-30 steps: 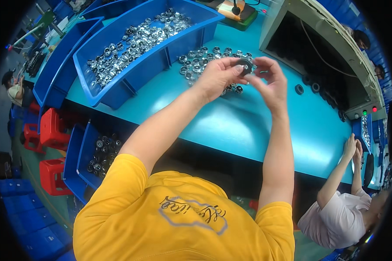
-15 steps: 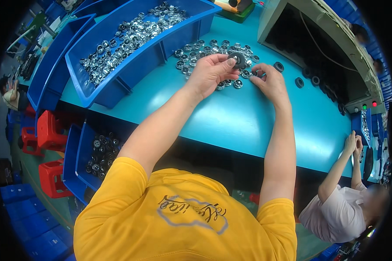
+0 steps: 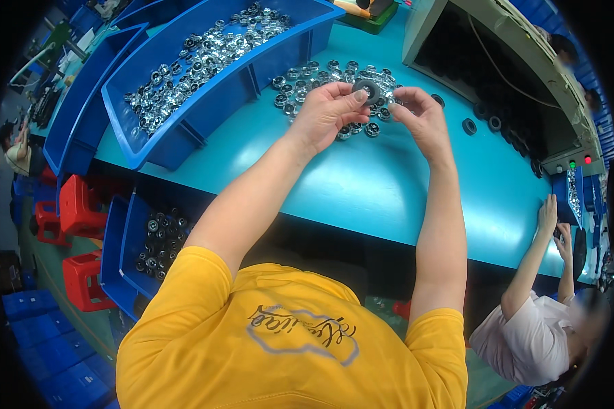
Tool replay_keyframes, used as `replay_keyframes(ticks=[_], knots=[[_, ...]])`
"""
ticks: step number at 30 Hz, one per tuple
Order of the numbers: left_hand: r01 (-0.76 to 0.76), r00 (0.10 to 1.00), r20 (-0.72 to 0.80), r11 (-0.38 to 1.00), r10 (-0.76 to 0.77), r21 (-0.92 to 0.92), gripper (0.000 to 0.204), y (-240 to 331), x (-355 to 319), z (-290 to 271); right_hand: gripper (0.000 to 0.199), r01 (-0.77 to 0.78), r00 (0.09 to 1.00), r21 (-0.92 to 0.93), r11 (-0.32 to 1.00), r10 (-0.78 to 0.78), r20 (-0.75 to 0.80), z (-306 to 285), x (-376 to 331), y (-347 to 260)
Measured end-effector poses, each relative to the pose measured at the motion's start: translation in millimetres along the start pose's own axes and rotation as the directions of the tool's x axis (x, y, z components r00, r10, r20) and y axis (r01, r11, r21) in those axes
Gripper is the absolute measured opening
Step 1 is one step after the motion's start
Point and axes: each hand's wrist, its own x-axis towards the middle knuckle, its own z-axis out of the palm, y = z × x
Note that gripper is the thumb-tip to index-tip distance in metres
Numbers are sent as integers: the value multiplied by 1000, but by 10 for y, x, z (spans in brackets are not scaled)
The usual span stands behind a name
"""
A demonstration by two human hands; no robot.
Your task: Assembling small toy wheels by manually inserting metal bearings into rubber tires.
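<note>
Black ring in left hand, right hand alongside, over a spread of silver parts

Left hand [image 3: 331,112]: thumb and fingers clamped on a black ring [image 3: 375,94], which is raised above the tabletop [image 3: 361,198]. Ring is tilted, one face toward the viewer; thumb lies across its near edge.

Right hand [image 3: 421,119]: just beside the ring, to its right. Thumb and forefinger curled toward each other, tips pointing left. Something shiny shows at the fingertips; whether it is gripped, or lies behind them, could not be determined.

Surroundings: silver round parts [image 3: 372,129] lie loosely spread on the tabletop behind and below both hands, several partly hidden by the fingers. To the left, a long blue bin [image 3: 218,102] stands on the tabletop with many similar shiny pieces [image 3: 177,82] heaped inside. To the right, loose black rings [image 3: 469,127] lie in front of a pale-framed cabinet [image 3: 552,41] with a dark front; one more is partly covered by the right hand. A green and a red light show at the cabinet's lower corner.

Below the tabletop at left: a lower blue bin [image 3: 116,245] holding dark round parts [image 3: 158,238], with red stools [image 3: 85,204] beside it. Far right: a co-worker in a pale shirt [image 3: 525,334], both arms extended to the tabletop's edge, near a small blue bin [image 3: 558,194] of shiny parts.
</note>
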Motion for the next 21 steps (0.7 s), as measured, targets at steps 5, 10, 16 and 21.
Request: replay_keyframes(ticks=[5,10,16,21], knots=[[3,1000,-5,1000,-2,31,31,-6,-5,-26,25,-36,996,183,982,21,84,134,-60,-145],[-77,997,18,995,76,67,27,-23,1,-8,26,-39,997,269,962,21,68,119,-78,-168],[-249,947,-61,843,314,476,29,-9,-53,117,28,-94,995,128,987,91,36,8,-35,-84],[-296,888,-20,605,460,739,36,3,-114,193,30,-95,995,159,983,90,38,33,-45,-97]])
